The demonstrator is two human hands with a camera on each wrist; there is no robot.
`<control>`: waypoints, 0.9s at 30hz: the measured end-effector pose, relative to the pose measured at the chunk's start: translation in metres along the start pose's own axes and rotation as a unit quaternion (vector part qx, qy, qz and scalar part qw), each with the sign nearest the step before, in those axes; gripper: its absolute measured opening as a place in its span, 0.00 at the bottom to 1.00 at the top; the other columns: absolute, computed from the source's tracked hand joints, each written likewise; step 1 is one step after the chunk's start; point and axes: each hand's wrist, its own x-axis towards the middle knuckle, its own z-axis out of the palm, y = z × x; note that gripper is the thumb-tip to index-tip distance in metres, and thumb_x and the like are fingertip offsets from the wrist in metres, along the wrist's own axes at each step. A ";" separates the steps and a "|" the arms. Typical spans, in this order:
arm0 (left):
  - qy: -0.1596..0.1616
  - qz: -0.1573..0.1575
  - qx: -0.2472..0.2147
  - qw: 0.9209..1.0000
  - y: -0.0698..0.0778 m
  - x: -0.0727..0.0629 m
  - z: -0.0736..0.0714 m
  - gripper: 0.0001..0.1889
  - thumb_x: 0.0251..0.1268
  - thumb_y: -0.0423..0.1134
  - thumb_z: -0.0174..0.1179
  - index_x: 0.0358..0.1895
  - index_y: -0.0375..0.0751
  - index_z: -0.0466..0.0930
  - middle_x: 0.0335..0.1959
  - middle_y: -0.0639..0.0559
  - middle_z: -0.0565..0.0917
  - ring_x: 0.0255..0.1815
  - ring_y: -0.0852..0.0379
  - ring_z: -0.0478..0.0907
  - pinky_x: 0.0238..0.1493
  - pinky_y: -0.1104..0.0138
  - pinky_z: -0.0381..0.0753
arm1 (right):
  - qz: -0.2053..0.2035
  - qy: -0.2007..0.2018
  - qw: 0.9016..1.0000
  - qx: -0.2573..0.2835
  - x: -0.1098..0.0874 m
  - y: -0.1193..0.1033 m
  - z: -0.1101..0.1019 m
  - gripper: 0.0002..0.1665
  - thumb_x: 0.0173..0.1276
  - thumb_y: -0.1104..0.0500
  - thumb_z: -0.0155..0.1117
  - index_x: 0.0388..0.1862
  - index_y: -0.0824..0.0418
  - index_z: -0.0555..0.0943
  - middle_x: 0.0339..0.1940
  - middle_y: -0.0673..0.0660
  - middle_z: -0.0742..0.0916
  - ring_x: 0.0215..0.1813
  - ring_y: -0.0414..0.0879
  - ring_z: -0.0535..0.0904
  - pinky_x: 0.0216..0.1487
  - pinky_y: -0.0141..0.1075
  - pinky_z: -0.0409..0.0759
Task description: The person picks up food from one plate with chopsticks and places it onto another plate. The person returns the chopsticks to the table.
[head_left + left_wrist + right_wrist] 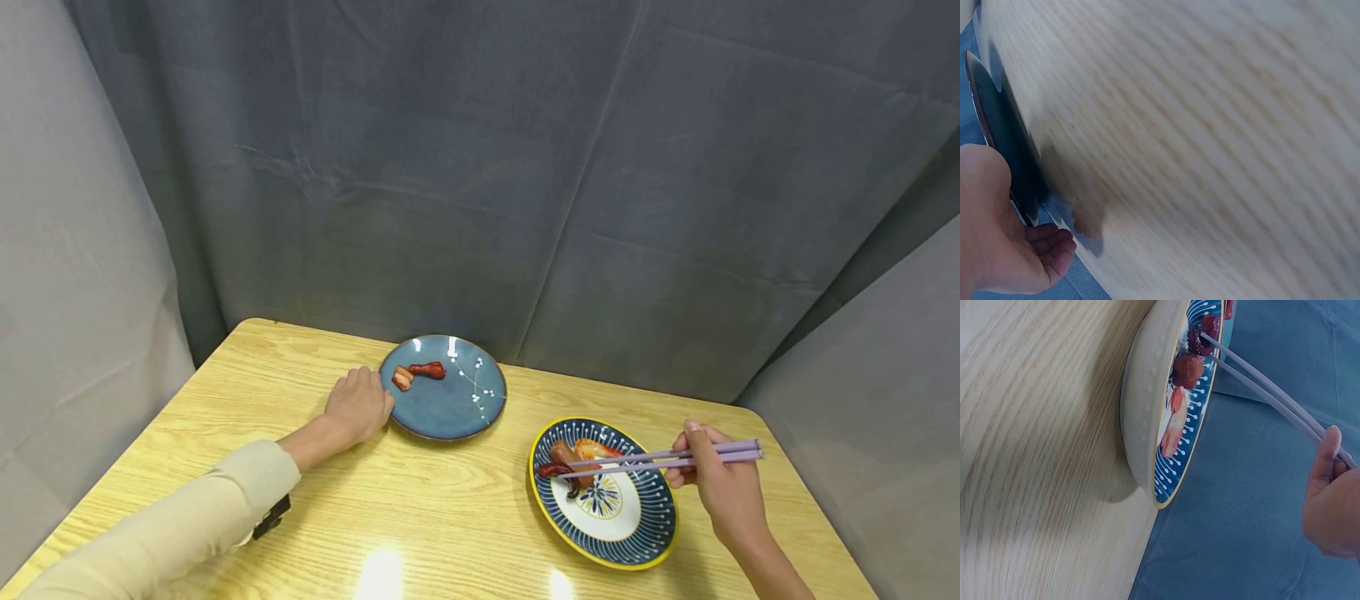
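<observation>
A teal-blue plate (442, 412) with a white blossom pattern sits at the back of the table, and my left hand (360, 404) holds its left rim. In the left wrist view the thumb and curled fingers (1057, 250) lie on either side of that rim. A red drumstick-shaped piece (427, 370) and a striped pork belly piece (402, 378) lie on it. My right hand (720, 479) grips lilac chopsticks (675, 460). Their tips are at a dark red, octopus-like piece (1199, 342) in the yellow-rimmed patterned bowl (637, 546).
Beside the chopstick tips lie a brown chunk (1187, 370) and an orange-white shrimp-like piece (1175, 428). The wooden table (450, 517) reaches grey curtains (420, 192) at the back and sides. A dark wrist device (272, 517) sits under the left sleeve.
</observation>
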 end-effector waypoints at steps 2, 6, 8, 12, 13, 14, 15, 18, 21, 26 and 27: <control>0.000 -0.001 0.000 1.000 0.000 0.000 0.000 0.17 0.76 0.42 0.42 0.38 0.27 0.70 0.33 0.41 0.66 0.41 0.43 0.68 0.43 0.53 0.72 | 0.002 -0.001 1.000 -0.003 0.000 0.001 0.000 0.26 0.81 0.56 0.50 0.31 0.80 0.74 0.19 0.56 0.81 0.18 0.43 0.79 0.20 0.33 0.80; 0.000 -0.002 0.001 1.000 0.000 0.000 0.000 0.17 0.76 0.42 0.42 0.39 0.27 0.70 0.33 0.41 0.66 0.41 0.43 0.68 0.43 0.53 0.72 | 0.004 -0.003 1.000 -0.007 -0.001 0.002 -0.001 0.26 0.81 0.56 0.49 0.32 0.80 0.73 0.19 0.56 0.81 0.18 0.42 0.79 0.20 0.33 0.80; -0.001 -0.002 0.002 1.000 0.000 0.001 0.000 0.18 0.76 0.42 0.42 0.39 0.27 0.70 0.33 0.41 0.66 0.41 0.43 0.68 0.43 0.53 0.72 | 0.004 -0.005 1.000 -0.006 -0.001 0.002 -0.001 0.26 0.81 0.56 0.49 0.32 0.80 0.73 0.18 0.56 0.81 0.17 0.42 0.78 0.20 0.33 0.80; -0.002 -0.001 0.003 1.000 -0.001 0.001 0.000 0.18 0.76 0.42 0.42 0.38 0.27 0.70 0.33 0.41 0.66 0.41 0.43 0.68 0.43 0.53 0.72 | 0.004 -0.008 1.000 -0.004 -0.002 0.003 -0.001 0.27 0.81 0.56 0.49 0.31 0.80 0.73 0.18 0.56 0.81 0.17 0.41 0.78 0.20 0.33 0.79; -0.002 -0.001 0.003 1.000 -0.001 0.000 0.000 0.17 0.76 0.42 0.42 0.38 0.27 0.70 0.33 0.41 0.66 0.41 0.43 0.68 0.43 0.53 0.72 | 0.005 -0.009 1.000 -0.004 -0.002 0.003 -0.001 0.27 0.81 0.56 0.49 0.31 0.80 0.73 0.18 0.56 0.81 0.17 0.41 0.78 0.19 0.33 0.79; -0.003 -0.001 0.004 1.000 -0.001 0.000 0.000 0.17 0.76 0.42 0.42 0.38 0.27 0.70 0.33 0.41 0.66 0.41 0.43 0.68 0.43 0.53 0.72 | 0.004 -0.009 1.000 -0.006 -0.002 0.003 -0.001 0.27 0.81 0.56 0.49 0.31 0.80 0.73 0.17 0.57 0.81 0.17 0.41 0.78 0.19 0.33 0.79; -0.004 0.000 0.005 1.000 -0.001 0.000 0.000 0.17 0.76 0.42 0.42 0.38 0.27 0.70 0.33 0.41 0.66 0.41 0.43 0.68 0.43 0.53 0.72 | 0.003 -0.010 1.000 -0.010 -0.002 0.002 -0.001 0.27 0.81 0.56 0.49 0.31 0.80 0.73 0.17 0.57 0.81 0.17 0.41 0.78 0.19 0.33 0.79; -0.005 0.000 0.006 1.000 -0.001 0.001 0.000 0.17 0.76 0.42 0.42 0.38 0.28 0.70 0.33 0.41 0.66 0.40 0.43 0.68 0.43 0.53 0.72 | 0.002 -0.012 1.000 -0.021 -0.001 0.002 -0.002 0.27 0.81 0.56 0.48 0.31 0.80 0.73 0.17 0.60 0.81 0.16 0.42 0.78 0.19 0.33 0.79; -0.004 0.000 0.007 1.000 -0.001 0.001 0.000 0.17 0.76 0.42 0.42 0.38 0.28 0.70 0.33 0.41 0.66 0.40 0.43 0.68 0.43 0.53 0.72 | 0.002 -0.014 0.999 -0.034 -0.001 0.001 -0.002 0.26 0.81 0.56 0.48 0.31 0.80 0.73 0.17 0.59 0.81 0.17 0.42 0.78 0.20 0.34 0.79; -0.004 0.003 0.013 1.000 -0.001 0.001 0.000 0.17 0.76 0.42 0.41 0.37 0.28 0.69 0.33 0.41 0.66 0.40 0.43 0.68 0.42 0.53 0.72 | 0.008 -0.015 0.999 -0.046 0.000 0.002 -0.003 0.26 0.82 0.56 0.47 0.31 0.77 0.74 0.17 0.58 0.81 0.16 0.42 0.77 0.20 0.34 0.79; -0.004 0.003 0.013 1.000 -0.001 0.001 0.000 0.17 0.76 0.42 0.41 0.37 0.28 0.69 0.33 0.41 0.66 0.40 0.43 0.68 0.42 0.53 0.72 | 0.009 -0.015 0.999 -0.044 0.000 0.002 -0.003 0.25 0.82 0.56 0.47 0.30 0.77 0.74 0.17 0.59 0.81 0.16 0.42 0.77 0.19 0.34 0.79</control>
